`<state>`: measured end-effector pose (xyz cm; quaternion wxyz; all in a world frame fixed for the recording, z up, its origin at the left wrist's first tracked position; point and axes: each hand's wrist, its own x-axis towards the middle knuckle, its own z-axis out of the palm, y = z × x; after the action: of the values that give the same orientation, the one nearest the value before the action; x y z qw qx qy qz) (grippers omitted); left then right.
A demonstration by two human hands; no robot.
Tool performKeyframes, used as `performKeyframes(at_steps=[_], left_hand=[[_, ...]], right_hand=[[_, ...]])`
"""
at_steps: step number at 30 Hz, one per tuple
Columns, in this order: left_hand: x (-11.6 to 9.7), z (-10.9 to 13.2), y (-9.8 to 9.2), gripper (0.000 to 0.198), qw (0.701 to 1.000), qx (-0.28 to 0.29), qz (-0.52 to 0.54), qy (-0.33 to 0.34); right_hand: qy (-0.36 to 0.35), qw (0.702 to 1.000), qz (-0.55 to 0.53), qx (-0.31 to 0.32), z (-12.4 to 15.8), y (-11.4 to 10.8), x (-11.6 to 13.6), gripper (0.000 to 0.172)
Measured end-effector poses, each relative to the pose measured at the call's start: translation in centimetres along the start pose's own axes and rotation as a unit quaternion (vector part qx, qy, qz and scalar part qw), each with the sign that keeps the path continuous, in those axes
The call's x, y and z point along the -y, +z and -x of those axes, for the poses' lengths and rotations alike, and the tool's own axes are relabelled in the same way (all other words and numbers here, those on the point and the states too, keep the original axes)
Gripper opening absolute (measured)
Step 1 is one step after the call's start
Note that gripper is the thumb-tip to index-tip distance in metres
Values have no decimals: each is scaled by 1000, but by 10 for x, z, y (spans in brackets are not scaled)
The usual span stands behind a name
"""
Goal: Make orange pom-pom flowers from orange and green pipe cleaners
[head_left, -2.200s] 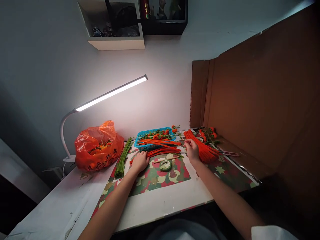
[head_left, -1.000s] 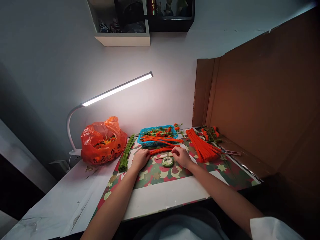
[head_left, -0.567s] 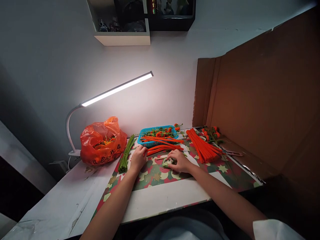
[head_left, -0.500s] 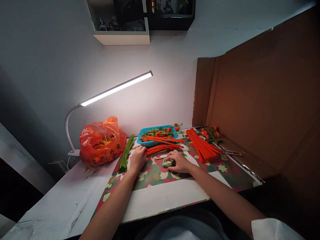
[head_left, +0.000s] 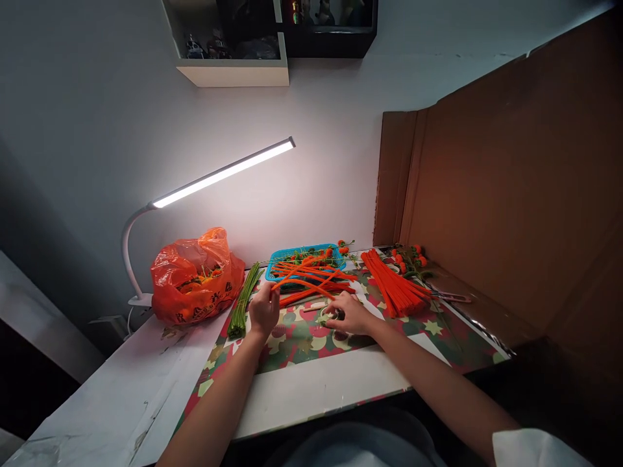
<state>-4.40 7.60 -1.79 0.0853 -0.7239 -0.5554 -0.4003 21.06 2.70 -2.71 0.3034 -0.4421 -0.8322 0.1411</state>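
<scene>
My left hand (head_left: 265,310) pinches the ends of a few orange pipe cleaners (head_left: 305,283), raised above the table. One arches over toward my right hand (head_left: 351,314); another slants up in front of the basket. The right fingers curl around a small roll of green tape (head_left: 324,321), mostly hidden beneath them. More loose orange pipe cleaners (head_left: 296,298) lie just beyond, some across the front of a blue basket (head_left: 277,254) with orange flowers and green stems in it. A thin light-coloured stick (head_left: 313,308) rests near the tape.
A bundle of green stems (head_left: 243,305) lies left, beside an orange plastic bag (head_left: 195,305). To the right are a fanned orange pipe-cleaner bundle (head_left: 396,288), finished-looking orange flowers (head_left: 409,258) and scissors (head_left: 455,297). A lit lamp (head_left: 224,174) overhangs; cardboard (head_left: 496,194) stands right.
My left hand has lifted orange pipe cleaners from the loose pile and drawn slightly left and toward me. My right hand stays at the tape roll, fingers shifted slightly.
</scene>
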Motion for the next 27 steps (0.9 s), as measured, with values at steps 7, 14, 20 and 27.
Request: performKeyframes(at_steps=[7, 14, 20, 27], left_hand=[[2, 1, 7, 21, 999, 11, 35, -26], [3, 3, 8, 22, 998, 35, 50, -34], [4, 2, 9, 23, 997, 44, 58, -40], [5, 2, 10, 24, 996, 46, 67, -42]], right_hand=[[-11, 1000, -15, -2, 0, 2, 0, 8], [1, 998, -54, -34, -3, 6, -3, 8], [-6, 998, -55, -12, -2, 7, -1, 11], [-29, 999, -33, 25, 4, 7, 11, 53]])
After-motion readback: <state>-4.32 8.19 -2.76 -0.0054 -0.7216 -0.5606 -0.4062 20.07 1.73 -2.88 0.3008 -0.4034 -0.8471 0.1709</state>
